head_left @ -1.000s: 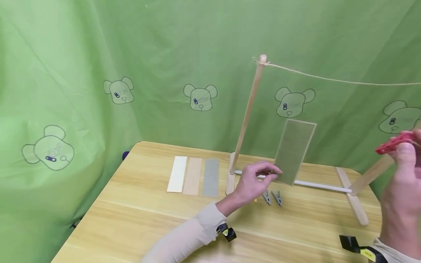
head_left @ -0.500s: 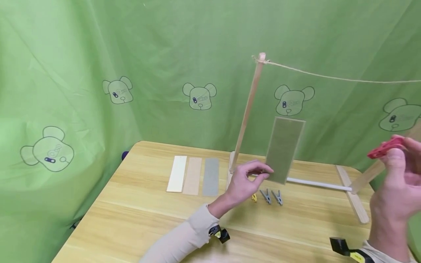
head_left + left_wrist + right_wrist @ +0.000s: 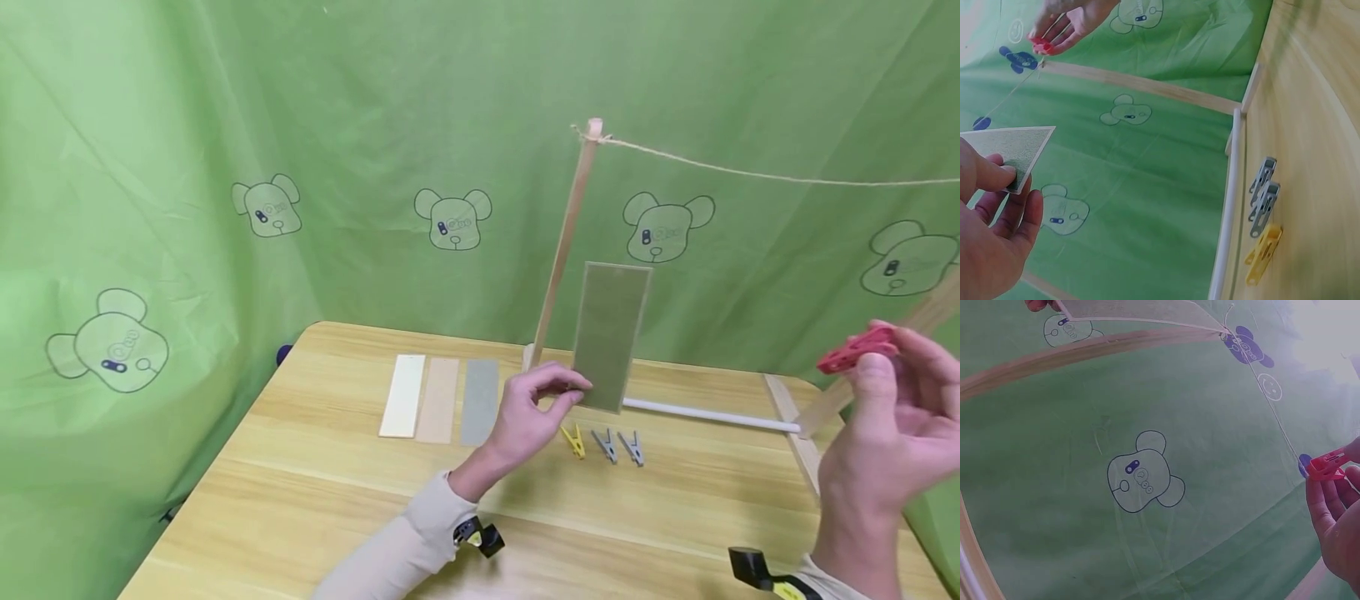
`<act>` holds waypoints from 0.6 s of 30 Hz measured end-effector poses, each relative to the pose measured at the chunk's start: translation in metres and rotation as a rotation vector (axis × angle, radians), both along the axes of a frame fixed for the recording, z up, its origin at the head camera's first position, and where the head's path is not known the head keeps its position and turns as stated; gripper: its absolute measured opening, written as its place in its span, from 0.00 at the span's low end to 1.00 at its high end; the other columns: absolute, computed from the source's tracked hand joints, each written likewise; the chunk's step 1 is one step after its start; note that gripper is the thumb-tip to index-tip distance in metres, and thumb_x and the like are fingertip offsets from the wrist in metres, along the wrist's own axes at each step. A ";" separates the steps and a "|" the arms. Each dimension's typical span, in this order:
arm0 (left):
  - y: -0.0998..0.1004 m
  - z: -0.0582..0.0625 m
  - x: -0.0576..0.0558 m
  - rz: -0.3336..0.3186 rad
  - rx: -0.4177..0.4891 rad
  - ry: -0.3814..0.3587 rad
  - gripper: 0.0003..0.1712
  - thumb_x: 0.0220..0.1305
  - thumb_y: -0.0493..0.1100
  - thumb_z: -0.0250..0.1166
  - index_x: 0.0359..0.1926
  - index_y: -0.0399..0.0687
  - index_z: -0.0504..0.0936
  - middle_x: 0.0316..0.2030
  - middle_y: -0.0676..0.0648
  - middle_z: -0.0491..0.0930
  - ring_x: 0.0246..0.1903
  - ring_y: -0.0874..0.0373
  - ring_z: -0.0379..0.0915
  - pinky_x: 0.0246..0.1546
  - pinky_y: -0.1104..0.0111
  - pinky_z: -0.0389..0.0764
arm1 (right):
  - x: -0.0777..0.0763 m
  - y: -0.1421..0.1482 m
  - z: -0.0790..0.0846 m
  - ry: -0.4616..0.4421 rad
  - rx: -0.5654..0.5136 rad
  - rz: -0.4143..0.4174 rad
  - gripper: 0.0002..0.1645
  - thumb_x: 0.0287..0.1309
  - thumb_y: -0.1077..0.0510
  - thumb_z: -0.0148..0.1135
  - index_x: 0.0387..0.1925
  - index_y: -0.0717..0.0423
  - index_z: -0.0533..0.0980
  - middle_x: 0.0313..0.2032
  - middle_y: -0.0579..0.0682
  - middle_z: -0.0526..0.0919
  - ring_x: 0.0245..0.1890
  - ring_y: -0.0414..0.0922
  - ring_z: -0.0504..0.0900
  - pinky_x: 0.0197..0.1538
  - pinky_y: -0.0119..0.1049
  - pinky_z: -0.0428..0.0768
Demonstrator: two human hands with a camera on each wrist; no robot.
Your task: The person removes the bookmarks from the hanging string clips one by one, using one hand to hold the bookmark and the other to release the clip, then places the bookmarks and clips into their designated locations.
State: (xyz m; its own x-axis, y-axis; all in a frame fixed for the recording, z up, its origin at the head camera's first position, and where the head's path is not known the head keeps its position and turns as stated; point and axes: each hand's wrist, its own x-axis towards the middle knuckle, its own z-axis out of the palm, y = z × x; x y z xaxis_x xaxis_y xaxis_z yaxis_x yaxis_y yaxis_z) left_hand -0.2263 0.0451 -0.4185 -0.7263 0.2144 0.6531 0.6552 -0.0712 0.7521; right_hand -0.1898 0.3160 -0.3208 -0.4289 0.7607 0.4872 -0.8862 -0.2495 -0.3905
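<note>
My left hand (image 3: 528, 414) pinches the lower left corner of a thin grey-green rectangular card (image 3: 613, 337) with a pale border, held upright above the table. In the left wrist view, thumb and fingers grip that card's corner (image 3: 1029, 147). My right hand (image 3: 885, 433) is raised at the right and pinches a red clothespin (image 3: 857, 348) between thumb and fingers; the right wrist view also shows this clothespin (image 3: 1327, 464). A string (image 3: 750, 173) runs from the top of a wooden post (image 3: 570, 225) toward the right, above both hands.
On the wooden table (image 3: 300, 492) lie a white card (image 3: 402, 397), a pinkish card (image 3: 438, 402) and a grey card (image 3: 479, 400). A yellow clothespin (image 3: 574, 442) lies beside two grey clothespins (image 3: 605, 447). A white rod (image 3: 712, 414) joins the stand's wooden feet. Green cloth hangs behind.
The left hand and its card have moved left, uncovering the yellow clothespin. My right hand has come left and slightly down with the red clothespin.
</note>
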 end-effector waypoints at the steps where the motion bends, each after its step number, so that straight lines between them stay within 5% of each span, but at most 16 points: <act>1: -0.002 0.000 0.000 0.004 0.005 -0.002 0.09 0.63 0.24 0.66 0.43 0.35 0.85 0.41 0.39 0.86 0.41 0.55 0.84 0.48 0.64 0.87 | 0.000 -0.001 0.000 0.002 -0.002 0.000 0.25 0.46 0.84 0.69 0.47 0.90 0.70 0.43 0.76 0.80 0.40 0.59 0.82 0.46 0.40 0.87; 7: -0.016 0.001 0.003 0.032 0.025 -0.031 0.10 0.62 0.23 0.65 0.43 0.34 0.85 0.40 0.38 0.86 0.40 0.63 0.82 0.47 0.62 0.88 | 0.001 -0.007 -0.004 0.000 0.053 -0.053 0.24 0.45 0.83 0.69 0.45 0.91 0.71 0.41 0.76 0.82 0.39 0.59 0.84 0.50 0.41 0.85; 18: -0.047 -0.002 0.002 0.097 0.060 -0.044 0.09 0.63 0.24 0.66 0.43 0.33 0.85 0.40 0.37 0.86 0.40 0.47 0.83 0.48 0.61 0.87 | -0.001 -0.014 -0.017 -0.009 0.071 -0.043 0.24 0.42 0.84 0.70 0.43 0.92 0.72 0.39 0.75 0.83 0.38 0.59 0.85 0.48 0.39 0.87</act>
State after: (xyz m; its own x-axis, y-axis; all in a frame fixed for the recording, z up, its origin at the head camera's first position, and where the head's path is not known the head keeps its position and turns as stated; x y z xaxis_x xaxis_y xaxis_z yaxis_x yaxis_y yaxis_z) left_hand -0.2245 -0.0018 -0.4202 -0.7697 0.1032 0.6299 0.6280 -0.0544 0.7763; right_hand -0.1907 0.3021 -0.3377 -0.4011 0.7423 0.5367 -0.8917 -0.1825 -0.4141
